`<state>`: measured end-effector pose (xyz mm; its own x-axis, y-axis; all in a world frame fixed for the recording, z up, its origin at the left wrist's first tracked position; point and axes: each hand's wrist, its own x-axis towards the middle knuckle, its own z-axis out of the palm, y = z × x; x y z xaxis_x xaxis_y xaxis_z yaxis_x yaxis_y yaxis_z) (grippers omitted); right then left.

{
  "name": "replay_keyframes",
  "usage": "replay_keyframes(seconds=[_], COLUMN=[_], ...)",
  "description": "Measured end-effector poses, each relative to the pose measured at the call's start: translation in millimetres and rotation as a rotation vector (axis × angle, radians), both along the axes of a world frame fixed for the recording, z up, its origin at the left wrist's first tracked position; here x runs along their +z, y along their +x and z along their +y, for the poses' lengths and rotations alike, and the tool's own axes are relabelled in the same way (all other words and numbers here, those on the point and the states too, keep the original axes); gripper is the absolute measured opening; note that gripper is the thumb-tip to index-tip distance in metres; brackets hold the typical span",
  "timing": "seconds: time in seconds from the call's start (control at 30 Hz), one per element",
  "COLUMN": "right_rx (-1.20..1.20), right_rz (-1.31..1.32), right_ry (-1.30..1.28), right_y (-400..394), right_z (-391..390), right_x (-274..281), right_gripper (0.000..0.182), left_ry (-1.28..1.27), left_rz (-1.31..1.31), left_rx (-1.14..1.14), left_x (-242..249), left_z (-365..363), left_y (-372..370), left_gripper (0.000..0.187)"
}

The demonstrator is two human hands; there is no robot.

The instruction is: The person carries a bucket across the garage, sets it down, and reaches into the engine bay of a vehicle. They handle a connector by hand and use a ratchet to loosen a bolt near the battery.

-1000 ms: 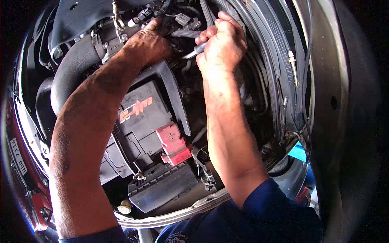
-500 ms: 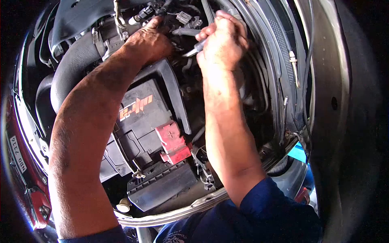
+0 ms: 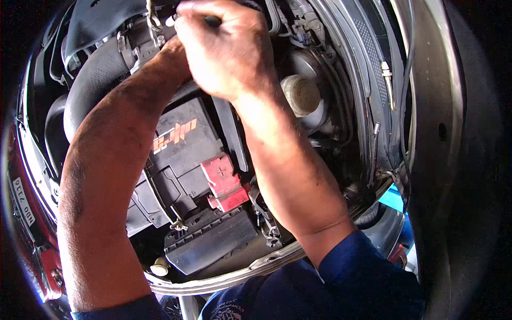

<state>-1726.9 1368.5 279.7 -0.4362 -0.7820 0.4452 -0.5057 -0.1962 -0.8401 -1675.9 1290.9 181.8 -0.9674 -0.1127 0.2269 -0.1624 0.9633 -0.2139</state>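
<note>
My right hand [image 3: 229, 50] is raised over the back of the engine bay, its fingers curled together. Whatever they close on is hidden; only a dark gap shows between thumb and fingers. Behind it, my left hand [image 3: 177, 52] reaches down among the engine parts, with its fingers covered by the right hand. Close to the left wrist runs a thick black air intake hose [image 3: 98, 85] with a metal clamp [image 3: 127, 52]. Below the hands sits a black car battery [image 3: 184, 138] with orange lettering and a red terminal cover [image 3: 221, 173].
A round pale reservoir cap [image 3: 301, 96] stands right of my right forearm. A long black plastic box [image 3: 210, 242] lies in front of the battery. The car's front edge [image 3: 234, 277] runs near my body, and a dark panel edge [image 3: 437, 133] rises at the right.
My right hand has moved left and up, now in front of my left hand. The grey-handled tool it held is no longer visible. The reservoir cap has come into view.
</note>
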Motion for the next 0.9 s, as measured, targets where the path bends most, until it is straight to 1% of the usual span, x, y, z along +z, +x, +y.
replay_keyframes(seconds=[0.07, 0.17, 0.2, 0.23, 0.27, 0.3, 0.33, 0.37, 0.43, 0.5, 0.57, 0.6, 0.63, 0.7, 0.73, 0.77, 0.8, 0.83, 0.9], right_rx=[-0.160, -0.355, -0.408, -0.432, -0.414, -0.399, -0.329, -0.260, -0.139, -0.094, -0.306, -0.380, -0.439, -0.470, -0.471, -0.456, -0.442, -0.444, -0.447], right_rz=[-0.026, -0.666, -0.932, -1.027, -1.012, -0.998, -0.841, -0.683, -0.185, -0.158, -0.680, -0.866, -1.017, -1.006, -1.004, -1.003, -1.000, -0.996, -1.042], right_ry=[-0.256, -0.189, -0.235, -0.229, -0.233, -0.235, -0.275, -0.313, -0.296, -0.343, -0.353, -0.281, -0.231, -0.236, -0.240, -0.221, -0.200, -0.199, -0.179], right_y=[-9, -58, -79, -82, -82, -79, -60, -38, -14, -15, -40, -67, -84, -84, -85, -84, -85, -87, -92], right_z=[-6, 14, 16, 19, 18, 18, 18, 15, 11, 9, 11, 10, 14, 13, 14, 14, 15, 14, 13], right_x=[-15, -21, -33, -31, -31, -31, -24, -20, -27, -33, -17, -21, -32, -32, -32, -33, -34, -36, -38], right_gripper=[0.013, 0.008, 0.006, 0.014, 0.015, 0.017, 0.019, 0.021, 0.017, 0.017, 0.007, 0.010, 0.007, 0.006, 0.006, 0.006, 0.009, 0.009, 0.009], left_ry=[-0.011, -0.022, -0.049, -0.077, -0.083, -0.038, 0.007, 0.006, 0.027, 0.047, 0.062, -0.005, -0.004, 0.067, 0.064, -0.023, -0.107, -0.104, 0.128], left_rz=[-0.020, -0.093, -0.199, -0.302, -0.299, -0.234, -0.171, -0.171, -0.174, -0.174, -0.176, -0.300, -0.302, -0.454, -0.452, -0.362, -0.271, -0.268, -0.107], left_rx=[0.001, 0.021, 0.055, 0.089, 0.095, 0.060, 0.022, 0.022, 0.018, 0.010, 0.011, 0.056, 0.057, 0.067, 0.065, 0.050, 0.035, 0.034, -0.102], left_x=[1, -1, -5, -4, -3, 2, 4, 5, 3, 1, 0, 4, 8, 33, 26, 15, 16, 15, 20], left_z=[-3, -7, -8, -9, -10, -8, -7, -7, -6, -6, -8, -8, -6, 0, -2, -6, -7, -8, -8], left_y=[-4, -10, -14, -17, -15, -11, -8, -8, -9, -10, -10, -11, -12, -10, -11, -10, -8, -5, 7], left_gripper=[0.034, 0.032, 0.038, 0.046, 0.046, 0.045, 0.044, 0.044, 0.043, 0.043, 0.042, 0.039, 0.039, 0.035, 0.035, 0.033, 0.032, 0.032, 0.027])
